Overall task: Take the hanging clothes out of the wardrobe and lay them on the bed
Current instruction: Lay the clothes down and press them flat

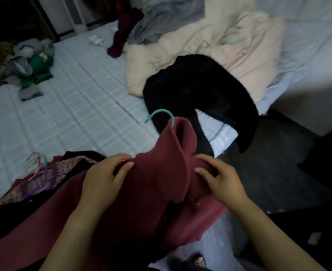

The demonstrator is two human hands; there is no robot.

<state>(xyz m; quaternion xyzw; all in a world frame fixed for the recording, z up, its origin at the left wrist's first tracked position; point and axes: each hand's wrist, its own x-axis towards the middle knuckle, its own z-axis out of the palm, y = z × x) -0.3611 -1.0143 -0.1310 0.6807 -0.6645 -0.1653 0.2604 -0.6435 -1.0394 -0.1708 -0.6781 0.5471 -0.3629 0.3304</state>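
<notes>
A maroon coat lies at the near edge of the bed, still on a teal hanger whose hook sticks out above its collar. My left hand grips the coat's left shoulder. On the right shoulder, beside the collar, my right hand pinches the fabric. Under the coat at the left lies a pile of dark and patterned clothes with several coloured hanger hooks. A black garment lies spread on the bed beyond the coat.
A cream duvet is bunched at the far right with a grey garment and a dark red one on it. A heap of green and grey clothes sits far left. Dark floor lies to the right.
</notes>
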